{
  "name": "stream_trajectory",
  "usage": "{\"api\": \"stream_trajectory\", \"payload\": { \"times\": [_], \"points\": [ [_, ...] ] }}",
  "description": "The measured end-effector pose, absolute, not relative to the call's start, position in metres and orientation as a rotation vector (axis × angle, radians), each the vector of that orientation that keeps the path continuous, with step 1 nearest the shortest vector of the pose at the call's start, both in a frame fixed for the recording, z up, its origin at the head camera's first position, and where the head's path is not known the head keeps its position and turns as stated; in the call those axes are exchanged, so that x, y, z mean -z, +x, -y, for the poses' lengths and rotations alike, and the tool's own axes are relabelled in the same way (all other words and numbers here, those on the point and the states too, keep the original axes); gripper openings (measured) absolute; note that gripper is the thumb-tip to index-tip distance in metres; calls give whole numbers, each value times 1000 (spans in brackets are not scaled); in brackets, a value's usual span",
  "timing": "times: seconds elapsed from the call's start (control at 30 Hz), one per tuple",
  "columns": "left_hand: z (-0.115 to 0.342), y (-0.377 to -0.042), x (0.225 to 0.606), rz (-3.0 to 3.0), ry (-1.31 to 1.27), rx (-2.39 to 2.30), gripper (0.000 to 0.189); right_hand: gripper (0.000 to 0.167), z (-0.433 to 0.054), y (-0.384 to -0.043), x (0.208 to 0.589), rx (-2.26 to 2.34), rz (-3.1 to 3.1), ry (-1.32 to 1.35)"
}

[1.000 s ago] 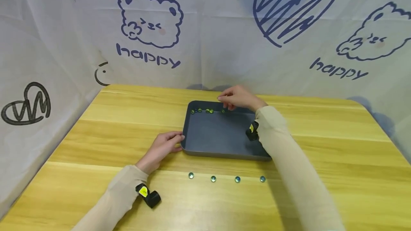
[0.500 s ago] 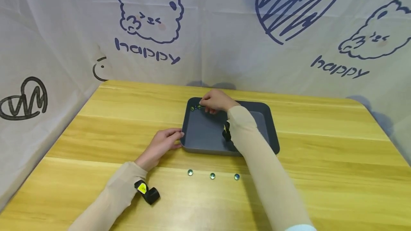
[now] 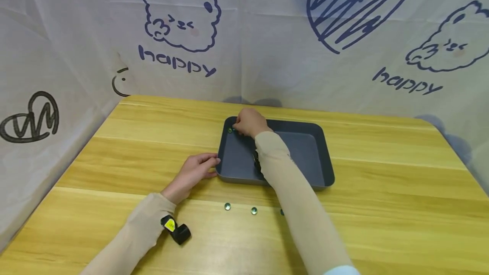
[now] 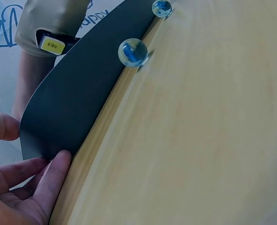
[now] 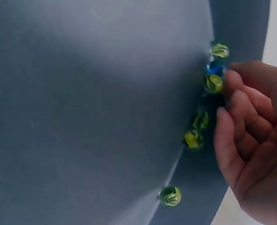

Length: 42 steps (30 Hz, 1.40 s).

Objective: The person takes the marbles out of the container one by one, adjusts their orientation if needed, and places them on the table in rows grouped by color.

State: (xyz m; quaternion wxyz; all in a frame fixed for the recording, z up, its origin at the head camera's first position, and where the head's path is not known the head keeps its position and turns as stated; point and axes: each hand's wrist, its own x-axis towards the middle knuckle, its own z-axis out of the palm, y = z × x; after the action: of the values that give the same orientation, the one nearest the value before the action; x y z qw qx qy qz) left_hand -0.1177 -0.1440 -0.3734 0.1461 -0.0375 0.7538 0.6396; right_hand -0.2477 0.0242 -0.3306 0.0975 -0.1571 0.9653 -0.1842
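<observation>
In the head view a dark grey tray (image 3: 280, 180) lies on the table. My left hand (image 3: 194, 173) holds its left front corner, with the thumb at the rim and fingers against the outer wall. At the far left inside the tray, my right hand (image 3: 250, 123) reaches down, fingers curled. The right wrist view shows its thumb and forefinger pinching at a blue marble (image 5: 215, 70). That marble sits between two yellow-green marbles, one above (image 5: 219, 50) and one below (image 5: 213, 84). More yellow-green marbles (image 5: 193, 139) lie along the tray wall beside the other fingers.
In front of the tray, blue-tinted glass marbles stand in a row on the wooden table (image 3: 382, 207): one on the left (image 3: 227, 206), another beside it (image 3: 254, 211), and a third (image 3: 282, 212) partly behind my right sleeve. White printed cloth (image 3: 267, 54) hangs behind.
My right hand has moved left along the tray's far wall and down to the blue marble. The right forearm now covers part of the marble row. My left hand stays at the tray corner.
</observation>
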Motion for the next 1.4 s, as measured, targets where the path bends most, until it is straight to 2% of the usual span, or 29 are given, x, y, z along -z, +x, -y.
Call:
{"api": "stream_trajectory", "payload": {
  "times": [0.47, 0.6, 0.7, 1.1, 1.4],
  "points": [
    [144, -119, 376, -2157, -116, -1859, 42, 32, -7, -251, 342, 411, -2959, -383],
    [144, -119, 375, -2161, -124, -1851, 42, 41, -9, -251, 340, 440, -2942, -421],
    [144, -119, 375, -2161, -124, -1853, 42, 40, -11, -252, 336, 490, -2904, -470],
    [149, -119, 375, -2175, -113, -1846, 42, 18, -37, -257, 312, 727, -2740, -760],
    [147, -118, 374, -2155, -99, -1856, 40, 20, -68, -245, 295, 767, -2693, -895]
  ]
}}
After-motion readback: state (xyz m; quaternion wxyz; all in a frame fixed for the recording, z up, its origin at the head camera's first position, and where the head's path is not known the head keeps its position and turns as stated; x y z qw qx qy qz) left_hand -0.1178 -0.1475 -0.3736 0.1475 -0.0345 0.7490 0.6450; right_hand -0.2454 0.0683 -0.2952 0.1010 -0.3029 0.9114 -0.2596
